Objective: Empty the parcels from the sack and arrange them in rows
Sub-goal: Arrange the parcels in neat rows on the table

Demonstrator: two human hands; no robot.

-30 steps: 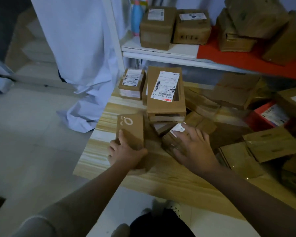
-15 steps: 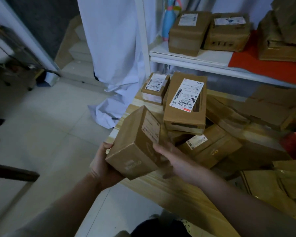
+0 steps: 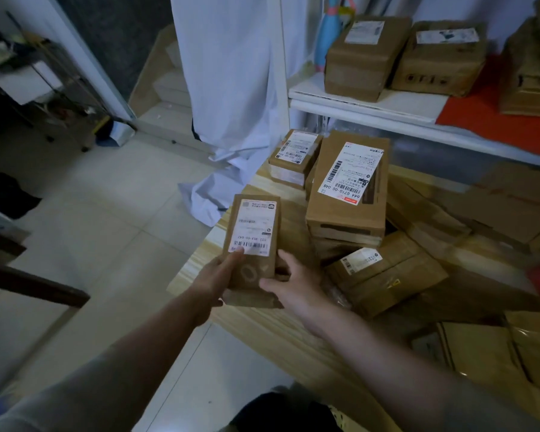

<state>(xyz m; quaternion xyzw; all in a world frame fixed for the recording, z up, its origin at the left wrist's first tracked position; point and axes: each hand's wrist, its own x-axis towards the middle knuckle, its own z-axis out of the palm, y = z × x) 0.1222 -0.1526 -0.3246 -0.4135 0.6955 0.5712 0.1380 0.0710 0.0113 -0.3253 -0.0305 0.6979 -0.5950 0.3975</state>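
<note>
I hold a small brown cardboard parcel (image 3: 253,232) with a white barcode label facing up, above the left corner of the wooden table (image 3: 262,332). My left hand (image 3: 217,277) grips its near left side, thumb on the label. My right hand (image 3: 289,283) grips its near right corner. Behind it lies a heap of parcels: a large labelled box (image 3: 348,188) on top, a smaller labelled box (image 3: 293,155) at the back left, and a tilted labelled box (image 3: 384,272) to the right.
More parcels (image 3: 512,353) crowd the table's right side. A white shelf (image 3: 365,101) behind carries further boxes (image 3: 363,54) and a red mat (image 3: 493,120). White cloth (image 3: 228,104) hangs to the floor at the table's left. Tiled floor (image 3: 106,219) lies left.
The parcel was picked up off the table by both hands, then turned so that its label faces up. The view has shifted left.
</note>
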